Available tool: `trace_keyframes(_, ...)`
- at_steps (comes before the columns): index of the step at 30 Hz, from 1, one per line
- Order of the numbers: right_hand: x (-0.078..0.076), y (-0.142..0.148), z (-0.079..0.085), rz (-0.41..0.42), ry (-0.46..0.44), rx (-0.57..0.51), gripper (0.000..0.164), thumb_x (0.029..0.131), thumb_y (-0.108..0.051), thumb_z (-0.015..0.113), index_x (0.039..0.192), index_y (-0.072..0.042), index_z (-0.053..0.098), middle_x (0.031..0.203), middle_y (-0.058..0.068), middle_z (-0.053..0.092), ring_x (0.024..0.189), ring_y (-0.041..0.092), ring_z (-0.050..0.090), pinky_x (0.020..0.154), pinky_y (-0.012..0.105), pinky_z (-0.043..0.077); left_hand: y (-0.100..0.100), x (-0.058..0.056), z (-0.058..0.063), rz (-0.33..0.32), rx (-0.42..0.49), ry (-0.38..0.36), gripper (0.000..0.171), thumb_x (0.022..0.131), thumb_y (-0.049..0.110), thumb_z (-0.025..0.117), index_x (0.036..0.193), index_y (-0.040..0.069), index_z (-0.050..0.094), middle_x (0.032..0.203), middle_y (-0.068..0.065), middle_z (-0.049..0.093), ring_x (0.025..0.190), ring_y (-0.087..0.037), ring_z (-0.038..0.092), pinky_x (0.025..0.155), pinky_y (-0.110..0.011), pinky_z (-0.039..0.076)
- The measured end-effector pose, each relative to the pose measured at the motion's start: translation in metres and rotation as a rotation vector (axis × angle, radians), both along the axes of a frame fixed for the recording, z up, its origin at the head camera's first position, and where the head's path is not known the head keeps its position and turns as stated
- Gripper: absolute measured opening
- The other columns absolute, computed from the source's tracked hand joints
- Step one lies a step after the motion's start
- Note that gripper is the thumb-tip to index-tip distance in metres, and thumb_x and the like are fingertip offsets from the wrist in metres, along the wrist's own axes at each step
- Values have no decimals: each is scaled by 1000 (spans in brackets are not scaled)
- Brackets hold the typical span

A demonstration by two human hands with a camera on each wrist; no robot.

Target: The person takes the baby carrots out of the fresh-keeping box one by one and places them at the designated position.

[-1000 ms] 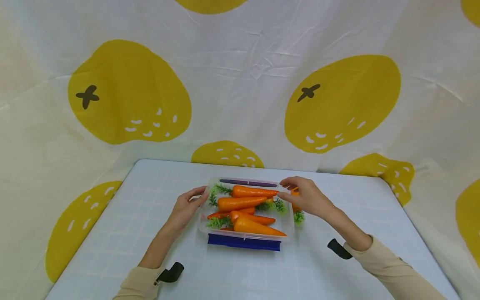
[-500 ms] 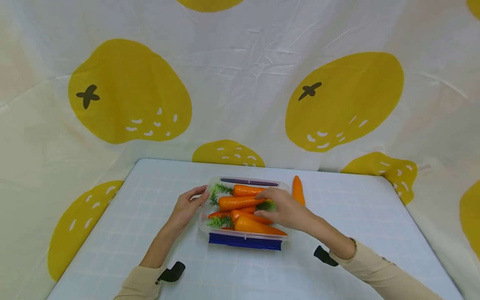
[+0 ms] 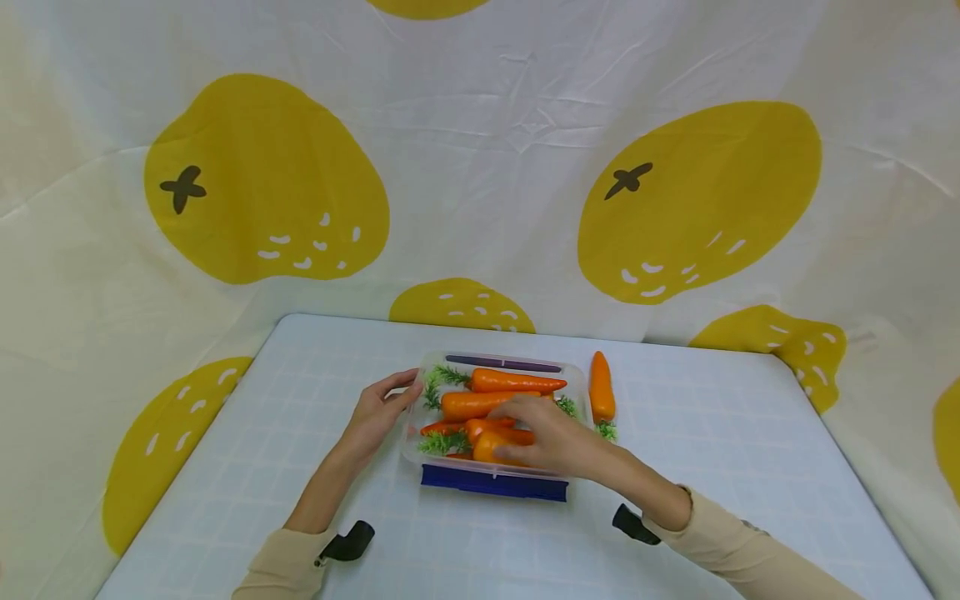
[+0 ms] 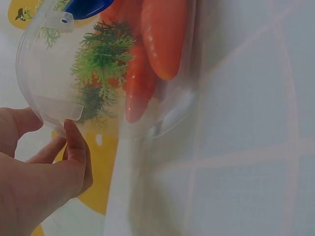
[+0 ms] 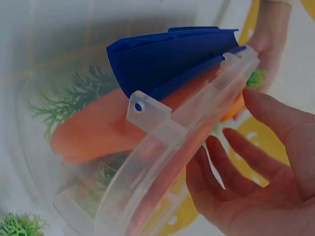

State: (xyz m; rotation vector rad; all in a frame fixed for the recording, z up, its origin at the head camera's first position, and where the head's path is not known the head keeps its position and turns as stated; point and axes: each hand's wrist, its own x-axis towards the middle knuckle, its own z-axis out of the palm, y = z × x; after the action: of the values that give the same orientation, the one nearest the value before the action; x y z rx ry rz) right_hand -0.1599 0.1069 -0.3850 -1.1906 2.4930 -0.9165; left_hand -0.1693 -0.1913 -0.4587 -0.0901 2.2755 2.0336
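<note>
As the table (image 3: 712, 417) is being used to support a clear box (image 3: 577, 385), the box's left edge is being pinched by the left hand (image 3: 378, 414). Over the box, the right hand (image 3: 551, 433) is being held with bent fingers; whether any of the carrots (image 3: 517, 382) is being gripped cannot be told. The filling seems mostly done: several are being held inside, one loose carrot (image 3: 602, 387) being left just beside the box.

The head view has soft, even light, with a faint sheen on the cloth (image 3: 480, 208) and small glints on the carrots (image 3: 517, 381). Both wrist views are dimmer and slightly hazy. In the left one, a soft shadow falls on the surface (image 4: 236, 123), whose lines bend near the right edge.
</note>
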Motion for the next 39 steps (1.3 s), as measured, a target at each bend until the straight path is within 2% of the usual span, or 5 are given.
trace_keyframes(7,-2,-2,-4,21,-16,22,41,97,-20,74,133,-1,65,130,10,67,117,24,62,103,44,51,2,-1,0,-4,-4,10,53,102,34,67,146,6,56,145,-14,56,125,-30,58,103,-32,47)
trace_keyframes(13,-5,-1,-7,75,-31,20,38,100,-17,70,134,-2,66,130,8,68,111,19,63,100,39,52,3,-3,1,1,10,-5,51,102,32,67,146,6,57,146,-13,56,126,-29,58,101,-26,46)
trace_keyframes(20,-4,2,-9,105,-3,-11,35,100,-14,69,133,-3,66,130,8,68,115,20,62,102,38,51,4,-2,2,-5,27,-10,52,103,32,66,147,7,56,148,-13,54,129,-30,56,111,-39,41)
trace_keyframes(25,-4,6,-6,117,12,-55,37,99,-11,69,135,-2,64,131,9,67,116,21,62,100,39,52,3,-2,0,-2,27,-9,52,103,31,66,147,7,56,148,-14,54,129,-31,56,111,-42,41)
trace_keyframes(39,-15,23,15,-75,33,-218,43,94,-16,78,133,-2,66,128,10,69,108,28,69,89,43,59,0,0,-3,16,2,-24,52,101,35,68,145,10,58,143,-10,58,125,-26,58,101,-27,47)
